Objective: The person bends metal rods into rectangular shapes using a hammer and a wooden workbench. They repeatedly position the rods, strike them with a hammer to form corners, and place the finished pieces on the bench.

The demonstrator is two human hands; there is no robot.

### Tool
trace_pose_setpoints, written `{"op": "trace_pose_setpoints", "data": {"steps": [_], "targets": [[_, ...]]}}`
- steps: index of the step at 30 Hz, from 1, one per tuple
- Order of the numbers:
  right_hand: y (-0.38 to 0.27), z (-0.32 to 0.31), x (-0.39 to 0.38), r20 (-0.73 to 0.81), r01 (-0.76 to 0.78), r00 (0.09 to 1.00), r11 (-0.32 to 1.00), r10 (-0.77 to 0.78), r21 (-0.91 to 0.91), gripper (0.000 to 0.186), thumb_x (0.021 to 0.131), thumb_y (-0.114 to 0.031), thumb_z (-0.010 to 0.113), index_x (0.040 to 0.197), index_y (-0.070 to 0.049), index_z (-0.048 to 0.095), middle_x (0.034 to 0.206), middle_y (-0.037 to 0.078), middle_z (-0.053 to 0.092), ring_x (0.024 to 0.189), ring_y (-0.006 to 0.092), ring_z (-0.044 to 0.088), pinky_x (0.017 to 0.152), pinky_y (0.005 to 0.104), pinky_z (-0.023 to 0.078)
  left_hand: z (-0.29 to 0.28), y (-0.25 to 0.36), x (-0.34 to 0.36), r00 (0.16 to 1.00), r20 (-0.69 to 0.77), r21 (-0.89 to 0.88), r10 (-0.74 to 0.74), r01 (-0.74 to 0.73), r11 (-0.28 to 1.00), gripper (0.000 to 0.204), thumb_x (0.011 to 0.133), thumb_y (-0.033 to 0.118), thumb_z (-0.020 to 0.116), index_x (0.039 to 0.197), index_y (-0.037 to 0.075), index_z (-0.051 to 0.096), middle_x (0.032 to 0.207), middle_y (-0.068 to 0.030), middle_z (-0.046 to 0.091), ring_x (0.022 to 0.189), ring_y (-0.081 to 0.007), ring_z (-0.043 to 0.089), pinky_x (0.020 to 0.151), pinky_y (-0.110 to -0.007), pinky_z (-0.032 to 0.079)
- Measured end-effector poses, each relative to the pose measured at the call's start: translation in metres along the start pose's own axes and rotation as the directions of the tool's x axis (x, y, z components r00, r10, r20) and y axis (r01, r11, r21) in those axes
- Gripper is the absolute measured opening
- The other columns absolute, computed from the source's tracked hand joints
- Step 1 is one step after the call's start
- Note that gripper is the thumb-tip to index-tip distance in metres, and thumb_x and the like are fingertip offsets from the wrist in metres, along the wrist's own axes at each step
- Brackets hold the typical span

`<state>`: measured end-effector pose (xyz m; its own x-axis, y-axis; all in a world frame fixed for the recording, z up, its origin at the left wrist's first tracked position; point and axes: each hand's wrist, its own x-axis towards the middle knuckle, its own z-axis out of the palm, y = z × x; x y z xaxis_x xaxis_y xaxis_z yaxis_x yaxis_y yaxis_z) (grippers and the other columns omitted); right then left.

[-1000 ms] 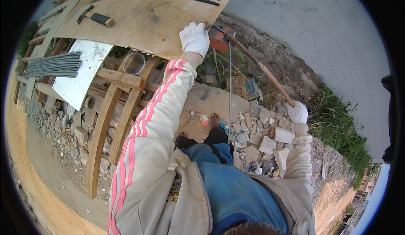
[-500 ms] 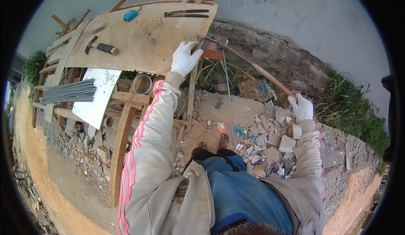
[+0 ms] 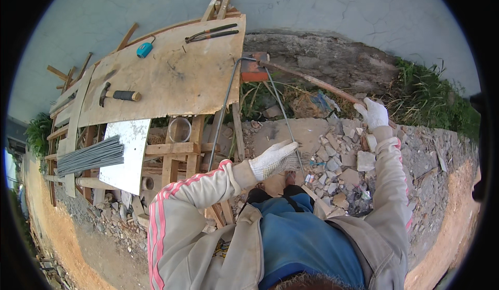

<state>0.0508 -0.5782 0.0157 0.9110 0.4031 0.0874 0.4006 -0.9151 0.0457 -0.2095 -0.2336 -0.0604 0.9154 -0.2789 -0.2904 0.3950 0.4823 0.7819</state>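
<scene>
My right hand (image 3: 374, 114), in a white glove, is closed on the near end of a long rusty bar (image 3: 317, 83). The bar's far end rests at an orange-red metal block (image 3: 254, 70) by the bench's right edge. A thin steel rod (image 3: 225, 102) is bent over at this block, with two legs sloping down toward me. My gloved left hand (image 3: 275, 160) is beside the lower part of the right leg, fingers stretched toward it. Its fingertips meet or overlap the rod; whether they grip is unclear.
A plywood bench top (image 3: 171, 71) carries a hammer (image 3: 118, 95), pincers (image 3: 212, 33) and a teal tape measure (image 3: 144, 49). Cut rods (image 3: 91, 156) lie in a bundle on a white sheet (image 3: 125, 173). Broken rubble (image 3: 338, 160) covers the ground; a grey wall (image 3: 338, 9) stands behind.
My left hand has left the bend at the block and come down toward me, beside the rod's right leg. The rod's left leg now shows. My right hand still holds the bar.
</scene>
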Motion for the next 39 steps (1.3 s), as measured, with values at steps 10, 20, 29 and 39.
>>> {"op": "trace_pose_setpoints", "data": {"steps": [10,20,29,39], "targets": [[-0.030,-0.008,-0.048,-0.033,-0.124,0.992,0.992,0.123,-0.035,0.063,0.098,-0.071,0.061,0.099,-0.008,0.068,0.088,0.023,0.075,0.088,0.0469,0.073,0.078,0.0582,0.054,-0.029,0.020,-0.038,0.989,-0.019,-0.071,-0.145,0.143,0.987,0.025,0.114,0.033,0.058,0.118,0.008,0.056,0.087,-0.0068,0.063,0.078,-0.0209,0.068,0.069,-0.037,0.059],[-0.120,-0.020,-0.145,-0.091,-0.315,0.945,0.949,0.315,0.016,0.060,0.097,-0.069,0.064,0.106,-0.011,0.074,0.082,0.023,0.074,0.081,0.0456,0.073,0.073,0.0572,0.056,-0.071,0.058,-0.100,0.972,-0.228,0.154,-0.064,0.101,0.983,0.027,0.114,0.031,0.055,0.130,0.010,0.057,0.074,0.0013,0.051,0.053,-0.0123,0.049,0.049,-0.032,0.046],[-0.152,-0.029,-0.163,-0.068,-0.376,0.923,0.926,0.378,0.039,0.065,0.097,-0.072,0.061,0.095,-0.008,0.072,0.081,0.022,0.074,0.080,0.0432,0.075,0.072,0.0580,0.055,-0.082,0.056,-0.102,0.971,-0.235,0.110,-0.052,0.080,0.991,0.023,0.112,0.029,0.056,0.117,0.008,0.058,0.073,-0.0006,0.054,0.051,-0.0131,0.052,0.045,-0.031,0.046],[-0.142,-0.027,-0.158,-0.062,-0.346,0.936,0.938,0.346,0.012,0.057,0.094,-0.068,0.067,0.098,-0.011,0.071,0.081,0.021,0.074,0.082,0.0429,0.075,0.074,0.0571,0.057,-0.087,0.054,-0.100,0.977,-0.206,0.291,0.055,0.008,0.957,0.034,0.111,0.029,0.058,0.127,0.000,0.065,0.091,-0.0072,0.068,0.074,-0.0173,0.065,0.068,-0.032,0.055]]}}
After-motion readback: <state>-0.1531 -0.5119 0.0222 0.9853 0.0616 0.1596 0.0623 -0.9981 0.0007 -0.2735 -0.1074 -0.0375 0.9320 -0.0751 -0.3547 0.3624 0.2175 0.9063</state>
